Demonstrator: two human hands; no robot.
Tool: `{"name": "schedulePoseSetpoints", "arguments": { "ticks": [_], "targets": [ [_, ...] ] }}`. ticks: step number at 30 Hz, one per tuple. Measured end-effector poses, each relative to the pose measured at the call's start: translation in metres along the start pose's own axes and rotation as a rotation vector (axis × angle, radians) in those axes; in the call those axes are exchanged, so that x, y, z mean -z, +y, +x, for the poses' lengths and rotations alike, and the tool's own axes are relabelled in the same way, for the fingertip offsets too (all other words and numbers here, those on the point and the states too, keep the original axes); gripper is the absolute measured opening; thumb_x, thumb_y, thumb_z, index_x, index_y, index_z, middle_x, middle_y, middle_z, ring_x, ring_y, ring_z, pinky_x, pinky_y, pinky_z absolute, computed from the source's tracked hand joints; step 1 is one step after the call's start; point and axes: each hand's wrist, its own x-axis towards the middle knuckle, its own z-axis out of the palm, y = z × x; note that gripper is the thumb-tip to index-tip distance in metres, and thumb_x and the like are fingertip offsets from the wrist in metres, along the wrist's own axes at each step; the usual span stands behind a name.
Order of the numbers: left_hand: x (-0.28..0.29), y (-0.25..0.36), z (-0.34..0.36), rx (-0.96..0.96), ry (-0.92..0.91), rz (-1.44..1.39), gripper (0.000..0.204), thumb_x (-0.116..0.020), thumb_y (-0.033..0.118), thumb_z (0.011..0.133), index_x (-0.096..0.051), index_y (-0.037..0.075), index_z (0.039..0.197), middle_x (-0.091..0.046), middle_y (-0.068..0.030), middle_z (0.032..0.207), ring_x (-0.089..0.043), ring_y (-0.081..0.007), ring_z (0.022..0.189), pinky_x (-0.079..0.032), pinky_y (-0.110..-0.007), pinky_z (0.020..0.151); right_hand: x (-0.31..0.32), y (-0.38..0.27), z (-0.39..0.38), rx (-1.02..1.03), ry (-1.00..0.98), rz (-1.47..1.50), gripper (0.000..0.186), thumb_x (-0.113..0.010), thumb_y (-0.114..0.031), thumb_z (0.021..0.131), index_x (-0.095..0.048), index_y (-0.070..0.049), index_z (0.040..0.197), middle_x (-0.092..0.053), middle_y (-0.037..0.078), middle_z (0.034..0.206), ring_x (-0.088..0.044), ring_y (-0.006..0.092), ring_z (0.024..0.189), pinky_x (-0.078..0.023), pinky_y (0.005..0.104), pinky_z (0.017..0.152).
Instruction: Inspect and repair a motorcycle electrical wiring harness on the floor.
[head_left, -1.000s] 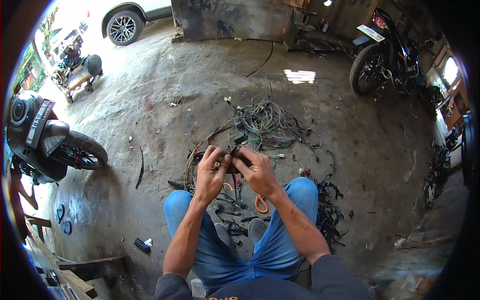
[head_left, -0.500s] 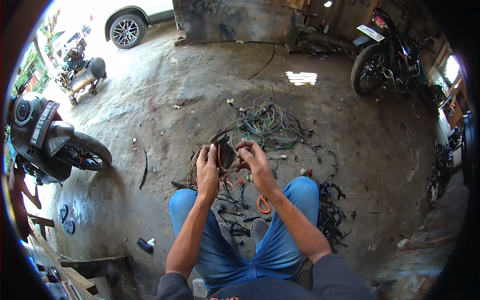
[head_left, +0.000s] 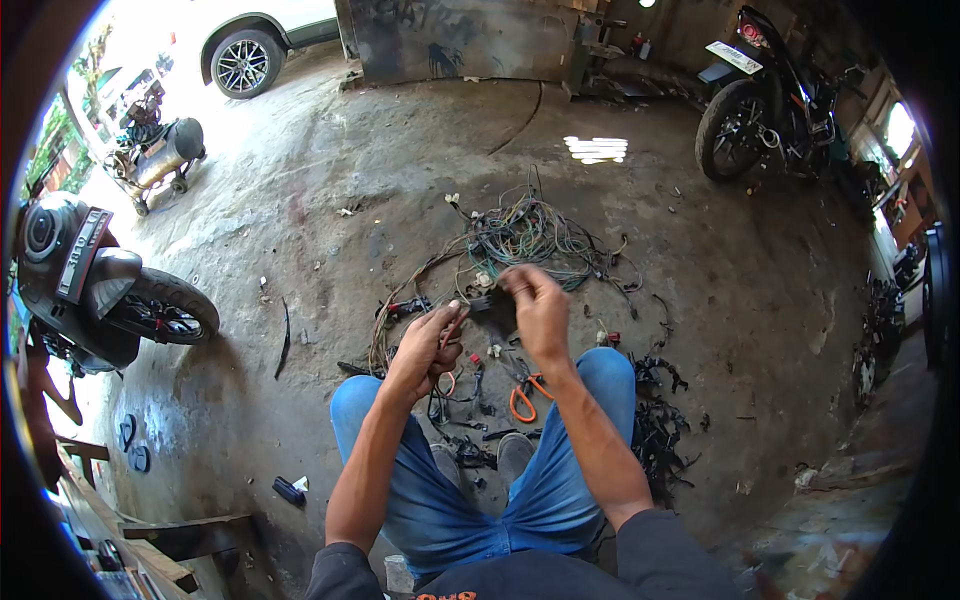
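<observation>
My left hand (head_left: 428,352) is closed above my left knee, gripping a thin red wire (head_left: 456,327) that slants up past the thumb. A dark, blurred piece (head_left: 490,303) lies between my two hands; whether it joins the wire I cannot tell. My right hand (head_left: 540,312) is raised beside it, fingers curled in a pinch and partly smeared by motion. What they hold is not clear. Below the hands, orange-handled scissors (head_left: 522,403) lie on the floor between my knees. Just beyond sits a tangled heap of wiring (head_left: 530,240), mostly green, grey and brown.
Black wiring scraps (head_left: 662,435) lie beside my right knee. A small red connector (head_left: 476,358) rests near the scissors. Motorcycles stand at left (head_left: 150,300) and far right (head_left: 745,130). An air compressor (head_left: 165,155) and a white car (head_left: 270,30) are farther back.
My left hand has tilted over to the right and sunk a little. My right hand has risen and turned, fingers farther from me. More of the scissors' orange handles now shows.
</observation>
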Motion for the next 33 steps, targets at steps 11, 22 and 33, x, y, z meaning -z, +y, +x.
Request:
{"name": "schedulePoseSetpoints", "arguments": {
  "ticks": [11,22,33],
  "targets": [
    [0.001,0.008,-0.013,0.015,0.001,0.001,0.033,-0.061,0.04,0.103,-0.055,0.013,0.086,-0.043,0.0068,0.071,-0.028,-0.0026,0.047,-0.016,-0.021,0.038,-0.014,0.013,-0.018,0.148,-0.328,0.286,0.042,-0.07,-0.023,0.098,-0.061,-0.008,0.136,-0.069,0.008,0.122,-0.063,0.0176,0.107,-0.051,0.0327,0.094],
    [0.033,0.019,-0.017,-0.385,-0.07,-0.192,0.043,-0.053,0.048,0.105,-0.046,0.014,0.08,-0.037,0.0049,0.071,-0.031,-0.0053,0.054,-0.023,-0.023,0.045,0.067,0.074,0.043,-0.101,0.468,0.114,0.033,-0.056,-0.026,0.105,-0.067,0.004,0.102,-0.069,0.01,0.08,-0.061,0.0159,0.067,-0.049,0.0343,0.065],
    [0.057,0.035,-0.022,-0.748,0.294,0.093,0.036,-0.053,0.035,0.108,-0.067,0.003,0.109,-0.056,0.0015,0.085,-0.05,-0.0053,0.073,-0.044,-0.023,0.065,0.268,0.085,-0.023,-0.069,0.92,-0.796,0.051,-0.065,-0.017,0.094,-0.057,-0.011,0.144,-0.055,0.022,0.136,-0.06,0.0315,0.121,-0.048,0.0428,0.103]
  ]
}}
